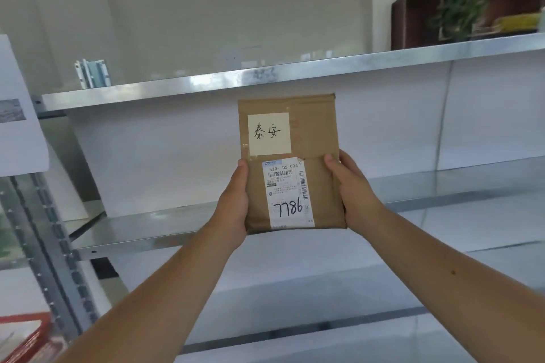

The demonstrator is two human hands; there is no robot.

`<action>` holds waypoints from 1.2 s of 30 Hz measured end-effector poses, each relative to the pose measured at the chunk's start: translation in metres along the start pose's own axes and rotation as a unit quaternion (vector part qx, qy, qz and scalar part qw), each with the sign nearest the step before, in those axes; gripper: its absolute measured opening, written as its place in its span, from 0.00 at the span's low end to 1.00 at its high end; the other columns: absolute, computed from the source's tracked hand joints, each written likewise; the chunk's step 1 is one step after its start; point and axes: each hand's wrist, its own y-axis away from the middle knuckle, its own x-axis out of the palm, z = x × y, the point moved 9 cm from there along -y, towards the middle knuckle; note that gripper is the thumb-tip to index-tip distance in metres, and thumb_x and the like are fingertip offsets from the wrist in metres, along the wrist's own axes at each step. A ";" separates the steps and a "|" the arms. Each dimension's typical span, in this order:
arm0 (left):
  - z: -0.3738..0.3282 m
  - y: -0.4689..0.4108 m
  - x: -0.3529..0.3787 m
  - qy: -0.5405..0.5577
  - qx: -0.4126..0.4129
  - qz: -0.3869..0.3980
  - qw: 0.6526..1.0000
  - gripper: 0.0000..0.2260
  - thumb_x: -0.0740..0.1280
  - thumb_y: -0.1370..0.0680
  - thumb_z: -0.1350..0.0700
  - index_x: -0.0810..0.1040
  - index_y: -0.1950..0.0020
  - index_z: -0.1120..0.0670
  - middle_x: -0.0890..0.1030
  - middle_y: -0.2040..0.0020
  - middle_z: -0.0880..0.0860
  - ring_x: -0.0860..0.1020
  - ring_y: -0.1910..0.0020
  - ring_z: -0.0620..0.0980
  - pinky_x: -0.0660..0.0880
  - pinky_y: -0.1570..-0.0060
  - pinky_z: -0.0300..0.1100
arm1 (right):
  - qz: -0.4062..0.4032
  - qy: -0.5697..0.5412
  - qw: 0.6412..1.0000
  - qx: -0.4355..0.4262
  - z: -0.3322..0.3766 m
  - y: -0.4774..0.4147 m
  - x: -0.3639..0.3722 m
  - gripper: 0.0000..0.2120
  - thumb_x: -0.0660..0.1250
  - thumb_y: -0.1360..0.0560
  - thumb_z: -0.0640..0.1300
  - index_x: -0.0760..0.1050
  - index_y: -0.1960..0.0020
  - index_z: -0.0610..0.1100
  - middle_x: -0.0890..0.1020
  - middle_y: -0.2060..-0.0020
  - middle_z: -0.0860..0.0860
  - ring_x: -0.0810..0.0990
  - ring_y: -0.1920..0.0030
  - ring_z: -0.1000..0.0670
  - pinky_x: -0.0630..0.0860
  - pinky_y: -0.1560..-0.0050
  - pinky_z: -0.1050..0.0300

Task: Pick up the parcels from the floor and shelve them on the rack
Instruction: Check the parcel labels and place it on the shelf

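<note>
Before the rack point(188, 234), I clasp one parcel point(290, 156) upright between my left hand point(233, 203) and right hand point(354, 188), off the floor but not shelved; visible shelves hold no parcels.

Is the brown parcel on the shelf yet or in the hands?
In the hands: parcel upright between left hand and right hand.

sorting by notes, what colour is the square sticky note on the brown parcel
Pale yellow note with black handwriting, on the brown paper parcel; seen in the head view.
</note>
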 end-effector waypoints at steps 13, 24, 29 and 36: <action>0.073 0.011 0.230 -0.026 -0.040 0.232 0.972 0.24 0.57 0.19 0.30 0.82 0.34 0.42 0.90 0.50 0.45 0.87 0.47 0.51 0.82 0.46 0.52 | -0.233 0.073 0.969 -0.044 0.073 0.073 -0.216 0.18 0.68 0.17 0.54 0.76 0.28 0.56 0.87 0.37 0.51 0.88 0.41 0.46 0.85 0.45 0.43; 0.145 0.054 0.398 -0.047 -0.089 0.346 0.933 0.24 0.56 0.18 0.30 0.84 0.36 0.42 0.90 0.50 0.47 0.87 0.46 0.53 0.83 0.45 0.52 | -0.359 0.121 0.925 -0.035 0.110 0.123 -0.379 0.17 0.67 0.17 0.58 0.75 0.29 0.60 0.87 0.41 0.52 0.87 0.42 0.42 0.82 0.40 0.35; 0.173 0.058 0.473 -0.065 -0.100 0.368 0.922 0.24 0.57 0.18 0.30 0.84 0.36 0.42 0.90 0.49 0.47 0.87 0.45 0.53 0.81 0.39 0.57 | -0.379 0.103 0.919 -0.031 0.119 0.123 -0.453 0.20 0.67 0.17 0.57 0.74 0.26 0.58 0.87 0.40 0.51 0.87 0.42 0.43 0.83 0.46 0.40; 0.213 0.060 0.580 -0.090 -0.109 0.398 0.906 0.25 0.56 0.19 0.29 0.83 0.35 0.40 0.90 0.46 0.48 0.87 0.44 0.56 0.81 0.38 0.62 | -0.414 0.084 0.906 -0.026 0.130 0.118 -0.562 0.23 0.68 0.18 0.57 0.72 0.25 0.55 0.86 0.37 0.49 0.87 0.41 0.43 0.83 0.42 0.36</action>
